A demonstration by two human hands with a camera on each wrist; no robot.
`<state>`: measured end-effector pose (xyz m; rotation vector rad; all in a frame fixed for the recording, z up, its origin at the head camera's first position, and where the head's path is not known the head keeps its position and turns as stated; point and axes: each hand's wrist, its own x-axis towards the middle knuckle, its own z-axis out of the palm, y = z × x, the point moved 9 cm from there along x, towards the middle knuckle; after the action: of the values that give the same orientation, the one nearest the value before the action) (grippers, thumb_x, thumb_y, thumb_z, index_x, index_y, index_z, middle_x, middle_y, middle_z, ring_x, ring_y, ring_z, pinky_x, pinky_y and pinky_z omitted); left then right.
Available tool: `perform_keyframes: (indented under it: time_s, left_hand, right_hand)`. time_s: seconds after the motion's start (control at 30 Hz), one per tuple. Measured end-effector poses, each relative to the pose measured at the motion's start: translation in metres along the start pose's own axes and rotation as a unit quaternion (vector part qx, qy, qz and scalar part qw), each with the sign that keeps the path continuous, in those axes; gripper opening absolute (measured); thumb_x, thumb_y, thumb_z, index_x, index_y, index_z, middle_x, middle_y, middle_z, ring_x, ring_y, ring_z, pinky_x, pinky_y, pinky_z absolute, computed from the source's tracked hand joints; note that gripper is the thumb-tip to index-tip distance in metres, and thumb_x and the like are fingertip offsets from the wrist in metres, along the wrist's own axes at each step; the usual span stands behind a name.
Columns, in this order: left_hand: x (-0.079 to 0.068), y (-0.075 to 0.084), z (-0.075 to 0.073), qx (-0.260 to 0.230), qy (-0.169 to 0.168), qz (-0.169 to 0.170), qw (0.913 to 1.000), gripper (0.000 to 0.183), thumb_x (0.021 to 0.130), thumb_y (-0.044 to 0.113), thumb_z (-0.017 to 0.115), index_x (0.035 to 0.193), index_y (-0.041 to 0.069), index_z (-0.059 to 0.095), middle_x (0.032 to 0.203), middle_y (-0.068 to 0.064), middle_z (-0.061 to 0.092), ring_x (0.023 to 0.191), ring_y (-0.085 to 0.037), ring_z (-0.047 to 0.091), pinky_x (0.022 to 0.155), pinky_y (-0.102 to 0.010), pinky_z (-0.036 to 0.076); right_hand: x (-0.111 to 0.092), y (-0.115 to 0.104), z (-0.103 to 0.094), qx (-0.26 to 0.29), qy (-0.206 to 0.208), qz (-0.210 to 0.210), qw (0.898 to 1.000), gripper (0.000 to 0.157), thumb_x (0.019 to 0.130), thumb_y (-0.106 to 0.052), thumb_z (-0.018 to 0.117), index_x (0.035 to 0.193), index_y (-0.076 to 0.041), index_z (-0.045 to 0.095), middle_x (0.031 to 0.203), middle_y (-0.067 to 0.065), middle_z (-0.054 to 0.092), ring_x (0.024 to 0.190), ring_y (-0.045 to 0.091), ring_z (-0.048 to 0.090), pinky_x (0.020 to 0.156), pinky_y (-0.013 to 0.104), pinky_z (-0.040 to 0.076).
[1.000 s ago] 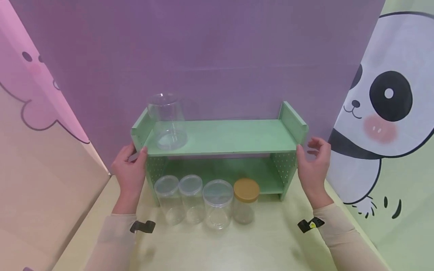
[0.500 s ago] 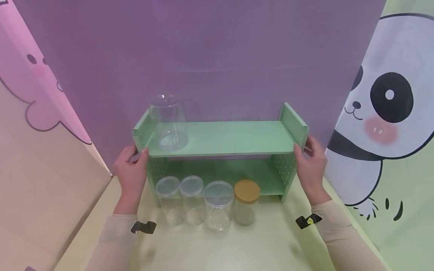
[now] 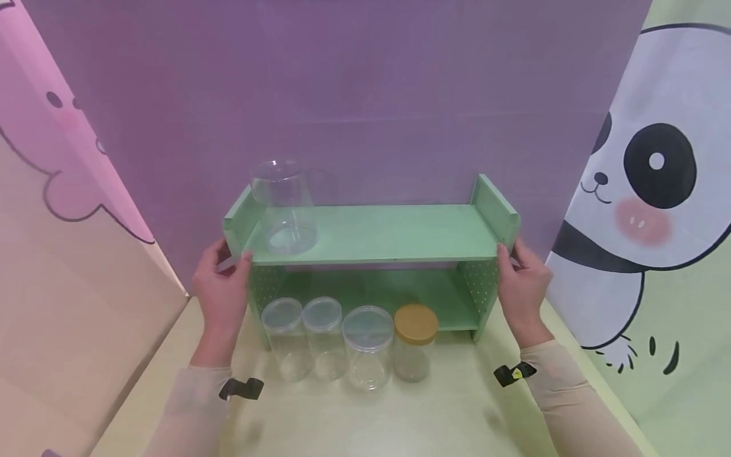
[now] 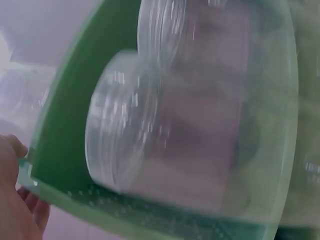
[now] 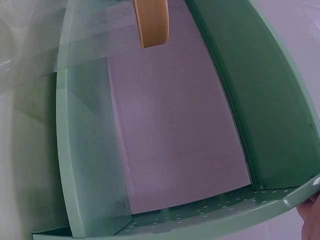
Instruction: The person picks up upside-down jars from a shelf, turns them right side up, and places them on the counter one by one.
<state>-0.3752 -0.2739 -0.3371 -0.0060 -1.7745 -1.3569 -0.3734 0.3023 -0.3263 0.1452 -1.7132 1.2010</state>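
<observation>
A green two-tier shelf [image 3: 394, 231] with perforated side panels stands against the purple backdrop. My left hand [image 3: 219, 295] grips its left side panel, thumb at the front edge and fingers on the outer side. On the opposite panel, my right hand [image 3: 524, 295] pinches the front edge in the same way. A tall clear jar [image 3: 288, 212] stands at the left end of the top board. In front of the shelf, side by side, are two slim clear jars, a wider clear jar [image 3: 368, 355] and a jar with a tan lid [image 3: 415, 324].
Everything stands on a pale yellow table [image 3: 365, 422]. A wall with a panda drawing [image 3: 657, 158] flanks the right side. A wall with a pink cartoon figure [image 3: 74, 146] borders the left.
My right hand has moved left and its fingers have closed onto the right panel. My left hand keeps its grip. Shelf and jars shift only slightly in the view.
</observation>
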Motion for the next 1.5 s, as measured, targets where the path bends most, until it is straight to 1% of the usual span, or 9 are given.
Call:
perform_keyframes:
  time_s: [0.2, 0.3, 0.4, 0.5, 0.6, 0.73, 0.93, 1.13, 1.5]
  left_hand:
    - [-0.018, 0.039, -0.005, -0.036, 0.052, 0.087, 0.9942, 0.05, 0.09, -0.001, 0.082, 0.134, -0.009, 0.06, 0.128, -0.003, 0.06, 0.121, -0.013, 0.056, 0.099, -0.026, 0.05]
    - [-0.022, 0.061, 0.007, -0.02, 0.019, 0.123, 0.992, 0.052, 0.09, -0.001, 0.082, 0.135, -0.011, 0.057, 0.13, -0.013, 0.063, 0.122, -0.02, 0.062, 0.103, -0.029, 0.053]
    - [-0.02, 0.069, 0.028, 0.053, -0.05, 0.106, 0.9917, 0.075, 0.094, 0.01, 0.086, 0.155, -0.003, 0.045, 0.146, -0.021, 0.059, 0.134, -0.031, 0.062, 0.111, -0.044, 0.055]
    - [-0.016, 0.066, 0.049, 0.144, -0.12, 0.059, 0.9806, 0.107, 0.094, 0.031, 0.09, 0.174, 0.013, 0.021, 0.164, -0.024, 0.047, 0.143, -0.047, 0.055, 0.113, -0.066, 0.052]
    - [-0.008, 0.061, 0.064, 0.185, -0.163, 0.015, 0.969, 0.13, 0.091, 0.045, 0.091, 0.178, 0.021, -0.003, 0.176, -0.024, 0.03, 0.143, -0.058, 0.05, 0.111, -0.077, 0.048]
    - [0.006, 0.054, 0.074, 0.174, -0.184, -0.032, 0.967, 0.146, 0.086, 0.05, 0.094, 0.175, 0.034, -0.02, 0.181, -0.02, 0.019, 0.141, -0.06, 0.052, 0.113, -0.076, 0.047]
    - [0.02, 0.047, 0.082, 0.147, -0.218, -0.07, 0.9622, 0.156, 0.082, 0.045, 0.099, 0.169, 0.042, -0.03, 0.176, -0.024, 0.03, 0.151, -0.05, 0.047, 0.116, -0.073, 0.047]
    - [0.022, 0.048, 0.085, 0.137, -0.229, -0.066, 0.9615, 0.155, 0.081, 0.036, 0.1, 0.17, 0.043, -0.026, 0.169, -0.023, 0.038, 0.143, -0.052, 0.053, 0.114, -0.074, 0.048]
    - [0.009, 0.057, 0.081, 0.102, -0.234, -0.032, 0.9664, 0.153, 0.077, 0.037, 0.102, 0.173, 0.046, -0.017, 0.159, -0.017, 0.045, 0.144, -0.037, 0.051, 0.112, -0.066, 0.051]
  right_hand:
    - [-0.003, -0.012, 0.003, 0.008, 0.0, -0.003, 1.0, 0.033, 0.104, 0.006, 0.07, 0.136, 0.002, 0.075, 0.118, 0.027, 0.079, 0.099, -0.011, 0.069, 0.08, 0.006, 0.057]
    - [-0.003, -0.027, 0.001, 0.011, 0.004, -0.009, 1.0, 0.031, 0.103, 0.008, 0.069, 0.134, 0.006, 0.075, 0.116, 0.03, 0.078, 0.098, -0.01, 0.069, 0.08, 0.005, 0.056]
    - [-0.003, -0.038, -0.001, 0.011, 0.005, -0.01, 1.0, 0.03, 0.103, 0.009, 0.068, 0.133, 0.008, 0.075, 0.116, 0.031, 0.077, 0.097, -0.011, 0.068, 0.08, 0.005, 0.055]
    - [-0.004, -0.04, -0.002, 0.01, 0.005, -0.006, 1.0, 0.031, 0.103, 0.009, 0.068, 0.133, 0.008, 0.074, 0.116, 0.031, 0.077, 0.097, -0.011, 0.068, 0.079, 0.004, 0.055]
    - [-0.005, -0.041, -0.002, 0.009, 0.005, -0.005, 1.0, 0.031, 0.103, 0.009, 0.068, 0.134, 0.008, 0.074, 0.117, 0.031, 0.077, 0.098, -0.01, 0.069, 0.08, 0.004, 0.055]
    - [-0.005, -0.04, -0.002, 0.006, 0.005, -0.006, 1.0, 0.031, 0.104, 0.009, 0.068, 0.134, 0.009, 0.074, 0.118, 0.031, 0.077, 0.098, -0.01, 0.068, 0.081, 0.004, 0.055]
    - [-0.005, -0.042, -0.002, 0.001, 0.008, -0.004, 1.0, 0.03, 0.103, 0.009, 0.068, 0.132, 0.01, 0.074, 0.118, 0.032, 0.077, 0.099, -0.013, 0.067, 0.082, 0.004, 0.055]
    - [-0.006, -0.045, -0.002, -0.007, 0.01, -0.01, 1.0, 0.03, 0.103, 0.009, 0.067, 0.132, 0.009, 0.075, 0.117, 0.031, 0.077, 0.098, -0.013, 0.067, 0.082, 0.004, 0.054]
    - [-0.005, -0.041, -0.001, -0.009, 0.003, -0.01, 1.0, 0.031, 0.104, 0.007, 0.067, 0.134, 0.008, 0.074, 0.118, 0.031, 0.077, 0.1, -0.012, 0.067, 0.082, 0.003, 0.054]
